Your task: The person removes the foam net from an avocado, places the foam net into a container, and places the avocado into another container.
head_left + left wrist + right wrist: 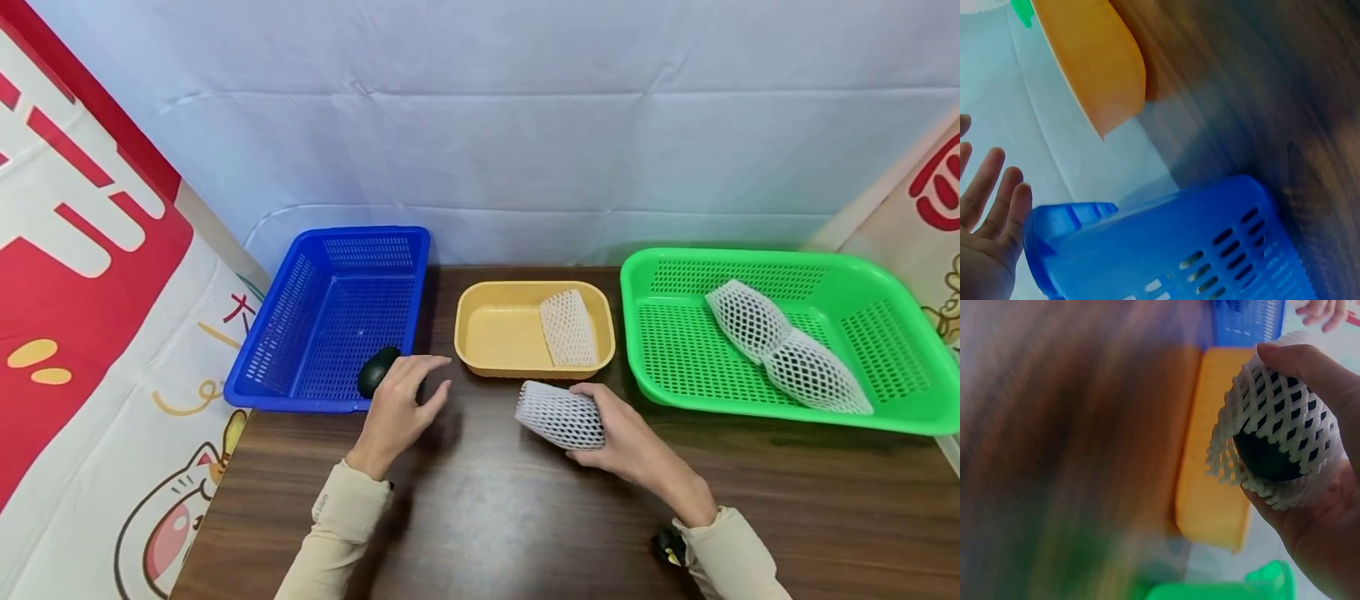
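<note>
My right hand (622,433) grips a white foam net sleeve (558,417) over the table, in front of the yellow tray. Inside that sleeve a dark avocado (1269,456) shows through the mesh and at its near end in the right wrist view. At the front right corner of the blue basket (300,404), my left hand (397,408) hovers with fingers spread and nothing between them. Another dark avocado (377,371) lies in that basket, partly covered by the left hand in the head view.
The yellow tray (487,367) stands at the middle back with a flat white foam net (567,329) in it. To the right, a green basket (637,367) holds two net-wrapped pieces, one a foam net (746,321) and another foam net (813,371). A white cloth hangs behind.
</note>
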A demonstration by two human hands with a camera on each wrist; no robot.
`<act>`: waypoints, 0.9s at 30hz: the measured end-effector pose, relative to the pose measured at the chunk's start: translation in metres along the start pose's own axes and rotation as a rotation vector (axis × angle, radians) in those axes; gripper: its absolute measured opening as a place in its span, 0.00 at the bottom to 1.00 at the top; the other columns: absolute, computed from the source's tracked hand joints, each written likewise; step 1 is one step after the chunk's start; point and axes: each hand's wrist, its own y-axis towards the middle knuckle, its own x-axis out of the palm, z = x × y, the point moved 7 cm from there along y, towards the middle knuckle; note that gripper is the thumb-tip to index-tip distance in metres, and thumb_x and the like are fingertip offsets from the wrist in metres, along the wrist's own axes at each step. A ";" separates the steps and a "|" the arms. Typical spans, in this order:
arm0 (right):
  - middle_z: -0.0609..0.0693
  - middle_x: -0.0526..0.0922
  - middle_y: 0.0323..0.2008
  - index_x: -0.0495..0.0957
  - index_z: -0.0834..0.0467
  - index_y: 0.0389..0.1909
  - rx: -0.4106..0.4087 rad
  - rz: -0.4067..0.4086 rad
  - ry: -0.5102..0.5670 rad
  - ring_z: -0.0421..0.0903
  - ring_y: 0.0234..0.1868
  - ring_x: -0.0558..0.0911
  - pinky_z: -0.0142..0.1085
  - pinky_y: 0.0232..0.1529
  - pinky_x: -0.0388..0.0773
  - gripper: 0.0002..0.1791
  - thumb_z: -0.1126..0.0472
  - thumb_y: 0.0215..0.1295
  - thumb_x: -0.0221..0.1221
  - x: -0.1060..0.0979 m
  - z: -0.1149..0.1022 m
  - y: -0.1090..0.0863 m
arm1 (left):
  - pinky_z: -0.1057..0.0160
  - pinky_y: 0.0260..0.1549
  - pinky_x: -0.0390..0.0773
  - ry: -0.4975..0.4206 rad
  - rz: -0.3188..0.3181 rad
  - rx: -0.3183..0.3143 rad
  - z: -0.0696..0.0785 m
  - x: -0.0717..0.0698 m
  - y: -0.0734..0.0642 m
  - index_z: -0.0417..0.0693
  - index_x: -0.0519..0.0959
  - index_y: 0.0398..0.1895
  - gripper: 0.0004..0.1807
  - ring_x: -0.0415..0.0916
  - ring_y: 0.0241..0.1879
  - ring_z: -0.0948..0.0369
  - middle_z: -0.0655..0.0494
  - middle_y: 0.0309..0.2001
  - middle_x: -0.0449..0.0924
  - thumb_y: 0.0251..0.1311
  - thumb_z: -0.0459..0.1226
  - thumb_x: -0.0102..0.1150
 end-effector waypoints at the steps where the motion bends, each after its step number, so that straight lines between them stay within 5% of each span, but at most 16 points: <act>1: 0.55 0.79 0.53 0.68 0.60 0.60 -0.001 -0.005 0.008 0.49 0.49 0.80 0.46 0.49 0.79 0.44 0.64 0.39 0.79 0.004 0.000 0.000 | 0.57 0.48 0.78 -0.007 -0.006 0.002 0.001 0.002 -0.001 0.42 0.83 0.49 0.15 0.79 0.46 0.54 0.51 0.45 0.84 0.56 0.33 0.68; 10: 0.52 0.79 0.52 0.70 0.59 0.58 -0.007 -0.096 0.002 0.47 0.50 0.80 0.44 0.51 0.79 0.41 0.63 0.40 0.78 0.033 0.007 -0.004 | 0.60 0.46 0.80 0.016 -0.181 -0.005 0.008 0.036 -0.014 0.48 0.82 0.48 0.14 0.80 0.43 0.58 0.55 0.43 0.85 0.58 0.35 0.67; 19: 0.53 0.82 0.54 0.71 0.58 0.59 0.008 -0.102 0.055 0.46 0.49 0.81 0.40 0.48 0.79 0.41 0.57 0.42 0.79 0.031 0.014 -0.005 | 0.61 0.46 0.80 -0.030 -0.324 -0.116 0.010 0.063 -0.024 0.50 0.83 0.47 0.12 0.80 0.44 0.61 0.59 0.44 0.86 0.61 0.37 0.66; 27: 0.55 0.83 0.54 0.71 0.58 0.61 0.014 -0.109 0.085 0.47 0.49 0.83 0.39 0.49 0.80 0.42 0.56 0.44 0.78 0.030 0.017 -0.008 | 0.55 0.57 0.77 -0.074 -0.470 -0.117 0.022 0.091 -0.032 0.49 0.84 0.48 0.13 0.82 0.49 0.59 0.58 0.46 0.86 0.62 0.41 0.66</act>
